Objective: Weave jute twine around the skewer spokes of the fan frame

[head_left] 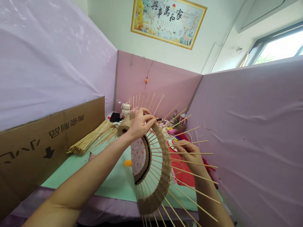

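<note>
A round woven piece [165, 164] of brown cord on thin wooden sticks stands tilted in front of me, its sticks fanning outward. At its middle is a pale panel with red dots [138, 156], edged by a brown and black band. My left hand [142, 123] grips the upper rim of the woven band, thumb and fingers pressed together. On the right, behind the projecting sticks, my right hand [188, 150] is closed, with its fingertips pinched near the band's outer edge; what they hold is too small to make out.
A bundle of sticks [91, 137] lies at the left beside a cardboard panel [56, 142]. Behind the work are a cord roll [124, 126], a white jar [125, 109] and cups of tools. A red sheet [183, 170] lies right. Purple-covered partitions [248, 126] flank the green tabletop [111, 186].
</note>
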A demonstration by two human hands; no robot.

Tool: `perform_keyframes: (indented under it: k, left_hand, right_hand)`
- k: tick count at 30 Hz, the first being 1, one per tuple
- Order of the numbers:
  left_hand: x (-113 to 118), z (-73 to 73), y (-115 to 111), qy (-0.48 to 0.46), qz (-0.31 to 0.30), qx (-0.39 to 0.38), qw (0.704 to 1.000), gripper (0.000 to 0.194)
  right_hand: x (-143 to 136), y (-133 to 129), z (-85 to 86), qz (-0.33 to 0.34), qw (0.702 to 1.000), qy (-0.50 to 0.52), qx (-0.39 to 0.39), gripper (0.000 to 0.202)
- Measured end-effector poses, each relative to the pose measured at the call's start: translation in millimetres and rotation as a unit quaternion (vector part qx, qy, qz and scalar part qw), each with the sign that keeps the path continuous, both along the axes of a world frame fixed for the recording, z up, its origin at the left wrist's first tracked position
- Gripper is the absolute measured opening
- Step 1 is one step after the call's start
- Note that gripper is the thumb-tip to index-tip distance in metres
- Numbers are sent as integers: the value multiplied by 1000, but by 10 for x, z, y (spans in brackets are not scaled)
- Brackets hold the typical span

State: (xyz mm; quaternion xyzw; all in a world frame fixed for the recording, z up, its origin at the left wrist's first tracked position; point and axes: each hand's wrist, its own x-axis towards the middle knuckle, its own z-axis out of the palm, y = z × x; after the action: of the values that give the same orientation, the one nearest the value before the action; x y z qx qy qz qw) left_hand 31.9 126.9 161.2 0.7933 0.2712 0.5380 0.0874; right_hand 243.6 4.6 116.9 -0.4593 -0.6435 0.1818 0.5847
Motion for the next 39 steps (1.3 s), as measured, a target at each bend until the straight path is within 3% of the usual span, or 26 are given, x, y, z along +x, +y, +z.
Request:
perform_keyframes:
  k: [9,15,20,24,33,36,39]
  left_hand:
    - [34,23,-29,0,-10,-10,1000,14]
    - [54,43,-41,-15,-11,-13,1000,10]
    - [73,46,-49,-15,-12,-17,1000,10]
    - [76,52,-61,-18,-16,-25,999,13]
    - [78,53,-58,-10,-14,-28,999,12]
    - [71,48,-57,-14,-17,-28,999,11]
    - [65,41,-51,-17,-21,-27,999,12]
  right_hand:
    - [192,-33,266,-14,994,103,-45,21]
    - [205,58,727,47,983,177,-25,20]
    - [124,149,1119,58,987,147,-25,20]
    - [40,188,1309,39,996,83,-10,20]
    - [-13,12,1480,-20,992,-88,85,21]
    - [72,-31,1425,-50,988,-102,104,19]
    - [221,24,1260,-52,994,-47,78,19]
